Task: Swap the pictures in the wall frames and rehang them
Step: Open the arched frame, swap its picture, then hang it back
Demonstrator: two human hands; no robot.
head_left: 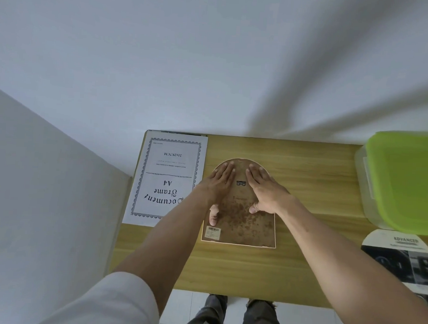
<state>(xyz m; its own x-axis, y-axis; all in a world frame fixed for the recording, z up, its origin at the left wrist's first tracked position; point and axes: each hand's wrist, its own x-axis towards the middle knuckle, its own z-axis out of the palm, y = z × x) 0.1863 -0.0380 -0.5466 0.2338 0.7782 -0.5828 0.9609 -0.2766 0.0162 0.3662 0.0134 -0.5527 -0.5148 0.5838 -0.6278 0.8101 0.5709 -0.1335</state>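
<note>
So the wooden tabletop (301, 273) fills the lower middle of the shot, pushed up against a white wall (164, 47) that takes the whole upper half. Far right there's a clear box (363, 179) with a lime green lid (405, 179), and just below it, at the right edge, an arched print (401, 258) with "ADVANCED" on it. Left of centre lies a white sheet (167, 174) reading "Document Frame A4", upside down from here, with a dark edge poking out behind its top. Dead centre is the arched frame (242, 222), face down on the tabletop, stained brown backing up, a small metal hanger (241, 183) near the top and a barcode sticker (213, 232) in its lower left corner. Both hands are flat on that backing, fingers straight: left hand (219, 184) on the left side with the thumb pointing down, right hand (263, 189) on the right, thumb tucked inward.
</note>
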